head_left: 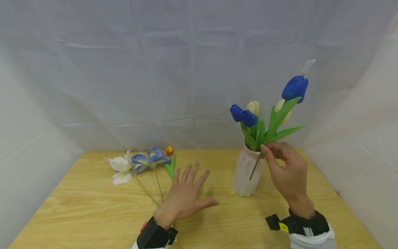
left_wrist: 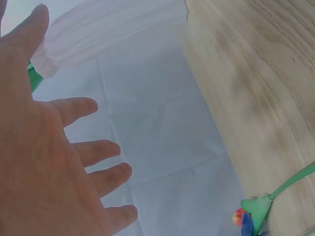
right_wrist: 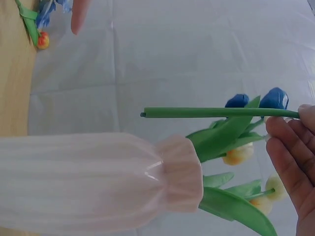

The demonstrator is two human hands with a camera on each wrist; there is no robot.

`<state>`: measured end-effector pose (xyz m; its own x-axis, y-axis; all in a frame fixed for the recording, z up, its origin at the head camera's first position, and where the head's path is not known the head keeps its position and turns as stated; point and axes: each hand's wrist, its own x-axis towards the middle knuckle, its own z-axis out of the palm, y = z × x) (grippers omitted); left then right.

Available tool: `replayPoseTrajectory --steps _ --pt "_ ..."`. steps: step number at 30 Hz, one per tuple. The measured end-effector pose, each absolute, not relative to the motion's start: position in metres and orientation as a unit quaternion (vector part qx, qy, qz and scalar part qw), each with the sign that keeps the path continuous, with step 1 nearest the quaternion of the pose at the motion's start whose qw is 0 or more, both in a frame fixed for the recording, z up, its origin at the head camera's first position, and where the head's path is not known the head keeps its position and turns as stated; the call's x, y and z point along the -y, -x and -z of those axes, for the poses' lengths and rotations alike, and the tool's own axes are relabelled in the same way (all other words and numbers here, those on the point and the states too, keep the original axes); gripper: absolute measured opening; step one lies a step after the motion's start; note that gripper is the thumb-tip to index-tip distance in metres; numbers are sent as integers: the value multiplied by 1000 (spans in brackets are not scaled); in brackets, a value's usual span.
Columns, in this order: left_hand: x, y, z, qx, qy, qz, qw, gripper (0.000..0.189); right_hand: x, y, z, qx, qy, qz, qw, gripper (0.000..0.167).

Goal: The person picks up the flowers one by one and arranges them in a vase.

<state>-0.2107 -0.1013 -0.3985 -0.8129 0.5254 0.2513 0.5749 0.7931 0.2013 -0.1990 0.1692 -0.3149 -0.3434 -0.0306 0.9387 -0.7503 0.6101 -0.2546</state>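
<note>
My right hand (head_left: 287, 176) pinches the green stem of a blue tulip (head_left: 294, 89) between thumb and fingers, beside the mouth of a pale pink ribbed vase (head_left: 244, 174). Its bloom points up to the right, with a clear wisp at the tip. In the right wrist view the stem (right_wrist: 211, 112) runs past the vase rim, outside the vase, its cut end free. Blue tulips (head_left: 248, 118) and cream tulips (head_left: 253, 108) stand in the vase. My left hand (head_left: 185, 197) holds nothing, fingers spread, above the table left of the vase.
On the left of the wooden table (head_left: 81, 207) lie a white flower (head_left: 121, 169), a blue-violet iris (head_left: 150, 159) and a red-yellow tulip (head_left: 169, 150), their stems running toward my left hand. A pale sheet (head_left: 186, 69) hangs behind the table and along its sides.
</note>
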Motion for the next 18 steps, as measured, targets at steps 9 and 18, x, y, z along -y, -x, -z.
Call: replayPoseTrajectory --steps 9,18 --pt "97 215 383 935 312 106 134 87 -179 210 291 721 -162 -397 544 8" --pt "93 222 370 937 305 85 148 89 -186 214 283 712 -112 -399 567 21"
